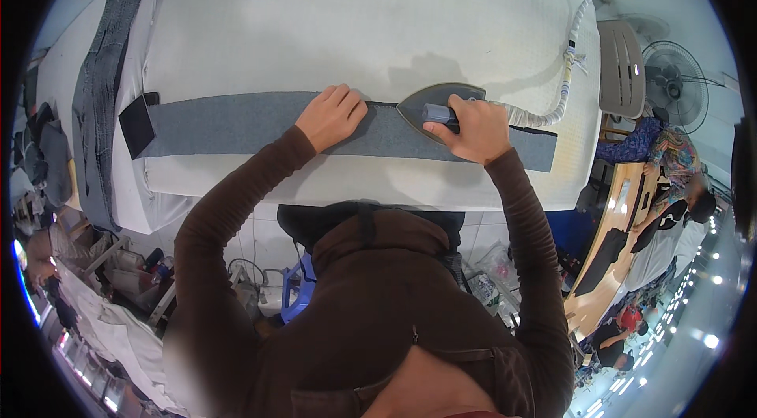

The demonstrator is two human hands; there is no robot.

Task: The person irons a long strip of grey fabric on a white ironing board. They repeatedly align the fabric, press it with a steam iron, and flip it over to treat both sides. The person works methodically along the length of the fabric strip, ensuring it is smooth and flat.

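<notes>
- Fabric strip (236,122), grey and long, is lying flat across the white board (315,24).
- Left hand (331,114) is pressing on the strip, fingers lying flat and close together, just beside the iron's tip.
- Right hand (469,128) is gripping the iron (434,106), fingers curling around its handle.
- Iron is sitting on the strip, between both hands.
- Hose (564,79) is running from the iron toward the right.

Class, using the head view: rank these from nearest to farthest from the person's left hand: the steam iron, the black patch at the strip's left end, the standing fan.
Measured from the left hand, flat on the grey fabric strip:
1. Steam iron, just to its right, gripped by the right hand.
2. Black patch, far left end of the strip.
3. Standing fan, off the table at the far right.
</notes>
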